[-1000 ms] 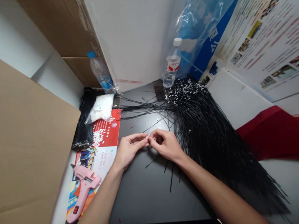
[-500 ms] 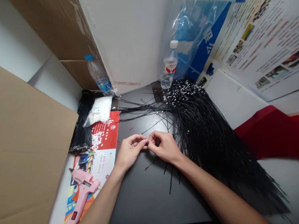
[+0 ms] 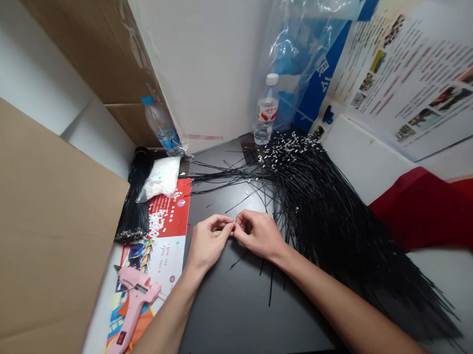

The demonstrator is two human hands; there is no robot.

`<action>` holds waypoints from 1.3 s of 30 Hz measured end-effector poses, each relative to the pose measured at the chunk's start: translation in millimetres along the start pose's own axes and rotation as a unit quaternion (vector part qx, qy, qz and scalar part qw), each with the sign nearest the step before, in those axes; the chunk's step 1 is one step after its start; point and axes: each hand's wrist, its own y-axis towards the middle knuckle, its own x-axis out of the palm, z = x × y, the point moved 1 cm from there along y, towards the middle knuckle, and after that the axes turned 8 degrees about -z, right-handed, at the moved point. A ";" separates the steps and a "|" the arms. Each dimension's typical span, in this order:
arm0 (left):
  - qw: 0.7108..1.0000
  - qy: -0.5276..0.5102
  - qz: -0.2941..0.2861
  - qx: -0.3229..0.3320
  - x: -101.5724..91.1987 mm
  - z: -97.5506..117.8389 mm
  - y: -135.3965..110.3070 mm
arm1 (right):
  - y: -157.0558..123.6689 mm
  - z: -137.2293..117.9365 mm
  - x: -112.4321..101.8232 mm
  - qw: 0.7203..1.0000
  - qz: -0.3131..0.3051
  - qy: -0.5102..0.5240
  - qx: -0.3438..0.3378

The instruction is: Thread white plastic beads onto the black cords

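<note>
White tips (image 3: 288,150) already cap the fanned black ties (image 3: 334,235); a black bundle (image 3: 134,203) and loose white bits (image 3: 156,223) remain. Your left hand (image 3: 208,242) and right hand (image 3: 259,234) clench one tiny white bit (image 3: 234,225) over the counter (image 3: 228,325).

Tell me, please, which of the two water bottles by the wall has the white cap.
The right-hand bottle, standing in front of the clear plastic bag, has the white cap; the other bottle, further left, has a blue cap.
</note>
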 end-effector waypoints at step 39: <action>0.999 -0.026 0.012 0.019 -1.6 -5.4 2.4 | 0.8 1.2 1.6 0.999 0.004 -0.023 -0.040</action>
